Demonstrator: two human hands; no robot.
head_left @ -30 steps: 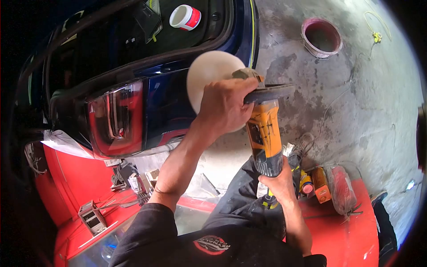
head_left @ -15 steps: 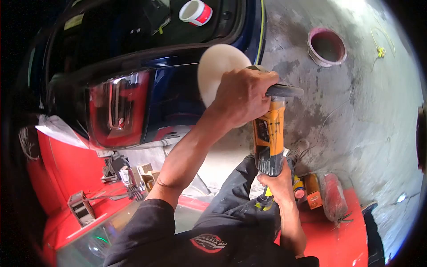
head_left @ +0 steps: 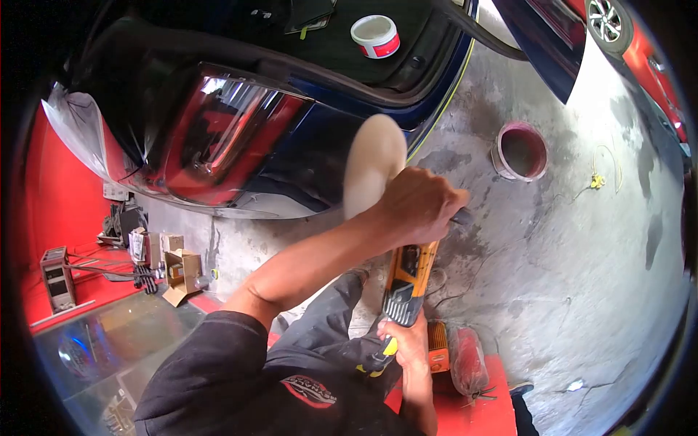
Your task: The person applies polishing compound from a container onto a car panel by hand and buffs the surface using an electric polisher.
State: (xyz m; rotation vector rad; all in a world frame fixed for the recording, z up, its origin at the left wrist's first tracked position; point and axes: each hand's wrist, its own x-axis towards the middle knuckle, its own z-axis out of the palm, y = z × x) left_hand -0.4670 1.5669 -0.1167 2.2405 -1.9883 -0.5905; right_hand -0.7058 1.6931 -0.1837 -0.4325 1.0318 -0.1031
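Observation:
A yellow and black power polisher (head_left: 411, 272) is held in both my hands, with its pale round pad (head_left: 374, 163) facing the dark blue rear panel of a car (head_left: 320, 156). The pad looks blurred, and whether it touches the paint I cannot tell. My left hand (head_left: 424, 206) is closed over the front of the polisher, on a dark handle mostly hidden by my fingers. Lower down, my right hand (head_left: 407, 338) wraps round the rear end of the body, near the cord. Left of the pad is the red and clear tail light (head_left: 229, 138).
A white tub (head_left: 375, 38) with a red label sits in the car's open rear. On the concrete floor stands a pinkish bucket (head_left: 519, 151). An orange box (head_left: 438, 347) and a red bundle in clear plastic (head_left: 469, 360) lie right of my legs. Cardboard boxes (head_left: 182, 272) stand at left.
My view has shifted, bringing a red car and its wheel in at upper right. Both hands and the polisher sit lower in the picture, and the pad appears narrower, more edge-on.

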